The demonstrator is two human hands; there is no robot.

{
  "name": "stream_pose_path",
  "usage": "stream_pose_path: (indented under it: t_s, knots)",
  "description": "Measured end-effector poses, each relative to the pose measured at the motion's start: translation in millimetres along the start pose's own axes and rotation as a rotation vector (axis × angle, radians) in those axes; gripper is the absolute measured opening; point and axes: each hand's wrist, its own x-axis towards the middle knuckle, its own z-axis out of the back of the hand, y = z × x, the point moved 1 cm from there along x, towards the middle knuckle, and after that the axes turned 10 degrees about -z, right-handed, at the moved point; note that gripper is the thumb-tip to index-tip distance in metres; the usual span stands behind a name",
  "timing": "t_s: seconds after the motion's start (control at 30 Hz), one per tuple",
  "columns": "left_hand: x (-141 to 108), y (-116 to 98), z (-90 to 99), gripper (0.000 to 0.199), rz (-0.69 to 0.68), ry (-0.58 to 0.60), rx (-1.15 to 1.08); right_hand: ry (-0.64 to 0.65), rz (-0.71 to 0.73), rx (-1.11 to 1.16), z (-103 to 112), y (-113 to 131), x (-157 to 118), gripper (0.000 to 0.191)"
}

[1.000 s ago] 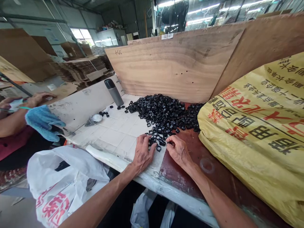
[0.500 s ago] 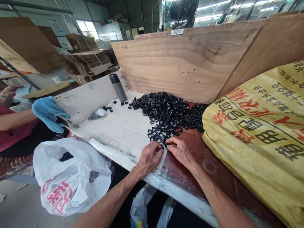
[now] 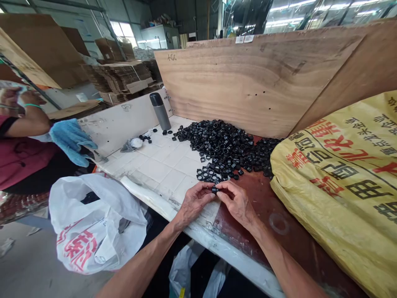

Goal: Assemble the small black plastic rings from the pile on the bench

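Observation:
Between my two hands, just over the near edge of the table, is a small black ring-shaped plastic part point(image 3: 214, 190). My left hand point(image 3: 196, 200) pinches it from the left with thumb and fingers. From the right, my right hand point(image 3: 236, 201) pinches the same part with its fingertips. Whether it is one piece or two joined pieces I cannot tell. Right beyond my fingers, several loose black rings point(image 3: 206, 174) lie flat, running into a big heap of black rings point(image 3: 220, 140).
A grey bottle point(image 3: 160, 114) stands by the wooden board point(image 3: 223, 82). A small plastic bag point(image 3: 132, 144) lies at left. A yellow sack point(image 3: 341, 186) fills the right side; a white bag point(image 3: 99, 227) hangs at left. Another person's arm point(image 3: 29, 120) is near a blue cloth point(image 3: 72, 140).
My hands have come together, with the black part now held between both sets of fingertips. The view has shifted slightly left. The other person's arm has risen.

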Motion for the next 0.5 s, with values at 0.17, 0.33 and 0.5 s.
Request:
stream_pose_path:
  t_s: [0.17, 0.33, 0.5]
  knots:
    - [0, 5, 2.4, 0.033, -0.026, -0.014, 0.068, -0.04, -0.004, -0.041, -3, -2, -1, 0.016]
    - [-3, 12, 3.8, 0.033, -0.074, 0.025, 0.111, -0.072, 0.038, -0.149, -9, -8, -4, 0.022]
    - [-3, 9, 1.9, 0.033, -0.073, 0.056, 0.108, -0.01, 0.076, -0.189, -6, -5, -6, 0.017]
